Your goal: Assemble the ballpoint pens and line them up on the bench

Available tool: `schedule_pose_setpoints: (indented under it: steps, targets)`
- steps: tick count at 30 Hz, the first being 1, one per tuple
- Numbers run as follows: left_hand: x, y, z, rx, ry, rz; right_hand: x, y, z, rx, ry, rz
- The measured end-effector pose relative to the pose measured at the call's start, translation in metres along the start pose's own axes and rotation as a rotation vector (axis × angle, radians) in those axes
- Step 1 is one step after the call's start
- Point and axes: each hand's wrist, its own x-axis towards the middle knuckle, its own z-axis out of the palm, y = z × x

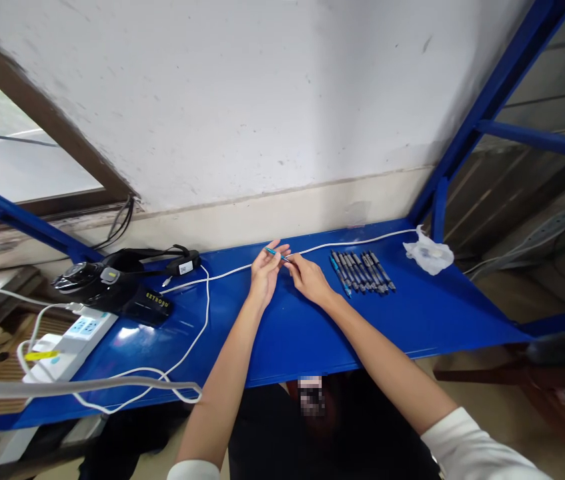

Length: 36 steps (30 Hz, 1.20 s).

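Above the blue table, both hands meet at a slim teal pen (272,252). My left hand (265,270) holds its teal end between thumb and fingers, with the other fingers partly spread. At the darker end of the pen, my right hand (306,277) pinches with thumb and forefinger. To the right of my hands lies a row of several dark pens (365,272) side by side on the table, with one bright blue pen (341,275) at the row's left end.
The blue table (302,333) carries a white power strip (75,343), a black device with straps (112,290) and white cables (207,307) on the left. A crumpled clear plastic bag (428,253) lies at the right. Blue metal frame bars (462,127) rise at both sides.
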Motion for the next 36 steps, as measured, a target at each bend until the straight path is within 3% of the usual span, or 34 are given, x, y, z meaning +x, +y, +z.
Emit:
schedule_pose_setpoints:
  steps: [10,16,21,28,36]
  targets:
    - [0.003,-0.008,-0.003,0.177,0.142,0.087,0.001,-0.001,0.0,-0.01,-0.056,0.089]
    - [0.001,-0.005,0.0,0.129,0.146,0.083,0.001,-0.001,0.001,-0.049,-0.058,0.085]
    - [-0.002,0.005,0.004,0.019,0.004,0.037,0.002,-0.002,-0.001,-0.058,-0.028,0.113]
    - [0.002,-0.002,0.0,0.068,0.158,0.066,0.002,-0.004,-0.002,-0.042,-0.032,0.075]
    - [0.002,-0.006,-0.001,0.069,0.167,0.06,0.004,0.006,0.004,-0.018,0.002,0.057]
